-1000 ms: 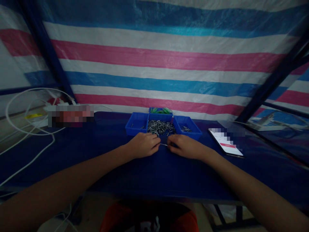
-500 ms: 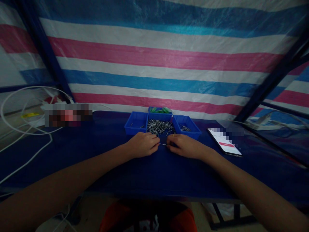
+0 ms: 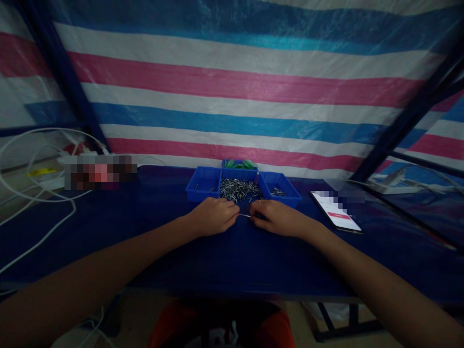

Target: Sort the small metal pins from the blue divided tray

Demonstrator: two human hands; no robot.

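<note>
Between my two hands runs a thin metal pin [image 3: 244, 215], held roughly level just above the blue table. My left hand [image 3: 216, 216] pinches its left end, fingers closed. On the other end the fingertips of my right hand [image 3: 275, 217] are closed too. Right behind the hands lies a heap of small dark metal pins [image 3: 239, 188] in the middle. The left blue bin [image 3: 203, 195] has a few pins in it, and the right blue bin [image 3: 286, 197] has a small pile. Green pieces [image 3: 239, 165] fill the rear blue bin [image 3: 239, 172].
On the right of the blue table [image 3: 232, 266] lies a phone [image 3: 339, 212] with a lit screen. White cables [image 3: 47, 237] loop over the left end, near a blurred-out patch. A striped plastic sheet [image 3: 232, 92] hangs behind, between blue metal posts [image 3: 68, 72].
The view has shifted very slightly. Both hands keep their grip on the thin metal pin, with no clear movement.
</note>
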